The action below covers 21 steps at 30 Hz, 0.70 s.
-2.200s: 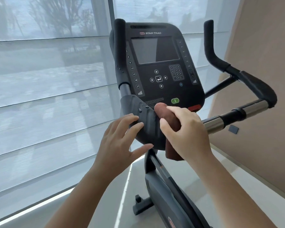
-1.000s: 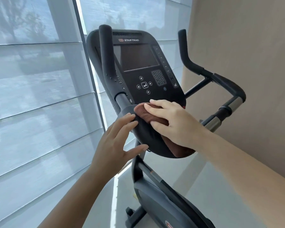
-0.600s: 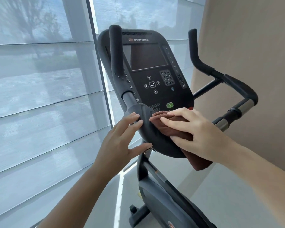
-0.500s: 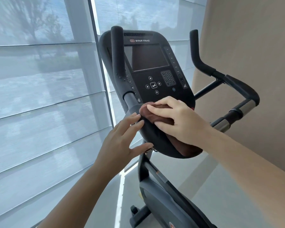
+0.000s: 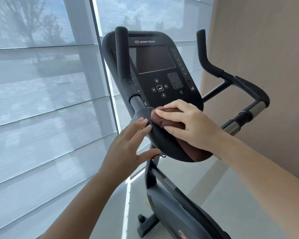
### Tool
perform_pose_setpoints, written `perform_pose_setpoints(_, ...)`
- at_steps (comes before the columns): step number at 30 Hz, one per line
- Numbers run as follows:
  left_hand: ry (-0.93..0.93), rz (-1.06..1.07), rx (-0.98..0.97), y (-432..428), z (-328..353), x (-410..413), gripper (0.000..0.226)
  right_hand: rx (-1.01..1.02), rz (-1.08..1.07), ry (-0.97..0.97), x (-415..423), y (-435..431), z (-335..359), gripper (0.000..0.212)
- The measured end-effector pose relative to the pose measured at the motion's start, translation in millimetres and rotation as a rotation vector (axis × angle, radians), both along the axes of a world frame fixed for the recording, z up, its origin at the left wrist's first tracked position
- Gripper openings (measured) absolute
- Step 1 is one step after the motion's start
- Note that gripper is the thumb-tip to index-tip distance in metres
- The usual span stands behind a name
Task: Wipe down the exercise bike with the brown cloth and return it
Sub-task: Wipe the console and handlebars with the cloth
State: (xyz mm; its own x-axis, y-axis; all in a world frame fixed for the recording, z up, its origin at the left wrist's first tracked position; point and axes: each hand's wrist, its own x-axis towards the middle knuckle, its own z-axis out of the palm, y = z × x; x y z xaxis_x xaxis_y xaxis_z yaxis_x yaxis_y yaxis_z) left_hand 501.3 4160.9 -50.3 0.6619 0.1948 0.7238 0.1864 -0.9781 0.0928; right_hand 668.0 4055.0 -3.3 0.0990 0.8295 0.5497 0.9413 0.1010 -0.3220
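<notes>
While steadying the exercise bike [image 5: 176,218], rested the left hand [image 5: 126,149] on the black pad [image 5: 162,144] just under the console [image 5: 155,62], with fingers [image 5: 140,123] spread, straight and gripping nothing, tips on the pad's edge below the console's lower left corner, with thumb tucked beneath; pressed the brown cloth [image 5: 163,118] onto the same pad, touching the console's bottom edge, with the right hand [image 5: 188,125]; laid the right fingers [image 5: 173,115] nearly flat across the bunched fabric, pressing rather than clutching; could not see the thumb, so could not tell whether it pinched from behind; left a tail of cloth trailing off the pad's far end, below the console's lower right corner.

Compared with half a second back, had slid the cloth slightly further toward the console's lower left corner, close by the stem of the left handlebar [image 5: 122,54]; a moment before that, had held it lower, hanging down off the pad; kept the left hand planted throughout.

Read as back-and-forth scrubbing of one patch, probably at the top of a stroke; looked well short of finished, with screen, keypad, right handlebar [image 5: 248,87] beside the console and frame below the console apparently unwiped, and the cloth's return not yet begun.
</notes>
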Motion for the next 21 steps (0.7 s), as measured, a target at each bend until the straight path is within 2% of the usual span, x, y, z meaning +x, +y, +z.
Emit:
perform_pose_setpoints(3,0.012,0.023,0.004,2,0,-4,0.052,-0.053,-0.025,0.005,-10,31,14,0.042)
perform_pose_setpoints(6,0.002,0.036,0.013,5,-3,-9,0.05,-0.053,-0.018,0.028,-8,5,5,0.043)
perform_pose_setpoints(11,0.016,0.042,0.032,11,-7,-17,0.048,0.111,-0.089,-0.132,-23,-33,-18,0.037)
perform_pose_setpoints(14,-0.006,0.035,0.042,18,-11,-28,0.047,0.064,-0.149,-0.166,-42,4,-1,0.035)
perform_pose_setpoints(17,-0.007,0.03,0.065,23,-11,-35,0.048,-0.008,-0.234,-0.297,-56,30,8,0.037)
perform_pose_setpoints(19,-0.017,0.021,0.076,26,-11,-39,0.047,0.0,-0.263,-0.251,-58,15,-2,0.038)
perform_pose_setpoints(21,-0.032,0.006,0.088,27,-11,-39,0.046,0.092,-0.294,-0.235,-57,-15,-18,0.04)
